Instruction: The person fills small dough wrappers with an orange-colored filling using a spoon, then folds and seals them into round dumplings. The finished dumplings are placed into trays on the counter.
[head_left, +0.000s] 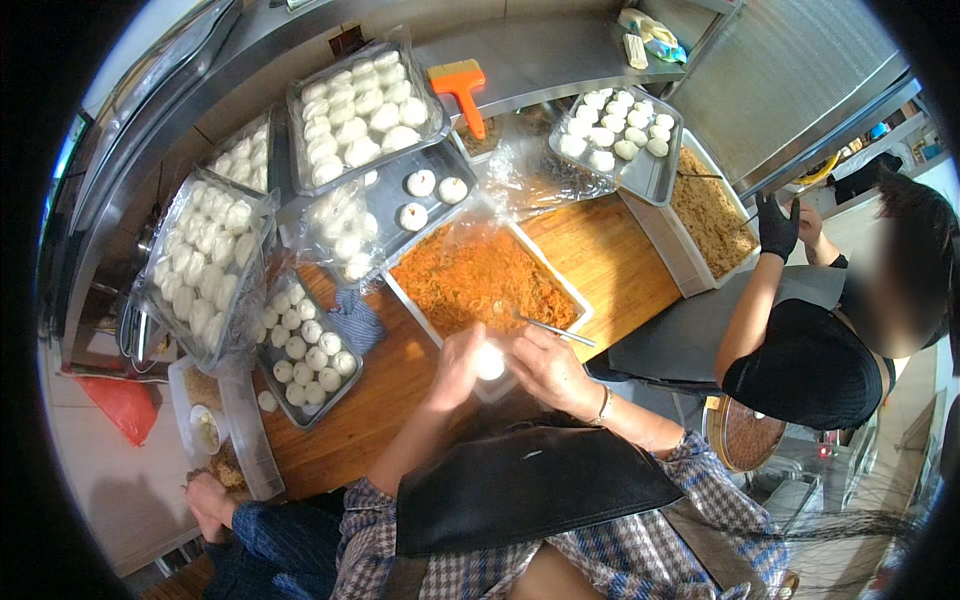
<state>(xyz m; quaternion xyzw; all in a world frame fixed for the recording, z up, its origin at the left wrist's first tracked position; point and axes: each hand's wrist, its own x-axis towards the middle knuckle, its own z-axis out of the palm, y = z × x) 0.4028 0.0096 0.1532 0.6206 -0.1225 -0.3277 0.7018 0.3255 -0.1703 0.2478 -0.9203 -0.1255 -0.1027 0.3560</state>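
Observation:
My left hand (456, 366) and my right hand (553, 375) meet at the near edge of a white tray (411, 309). Between their fingers they hold a bright white piece of dough (491, 361), its details washed out by glare. Shredded orange filling (472, 274) fills the tray just beyond my hands. A metal utensil (562, 331) rests with its head in the filling and its handle over the right rim, close to my right fingers. My left hand is slightly blurred.
Left, a metal tray of buns (307, 352) stands beside a blue cloth (357, 321). Plastic-covered bun trays (202, 262) lie behind. An orange brush (463, 90) lies at the back. A gloved co-worker (780, 360) stands right, by a bin of brown filling (709, 214). Another person's hands (208, 499) are lower left.

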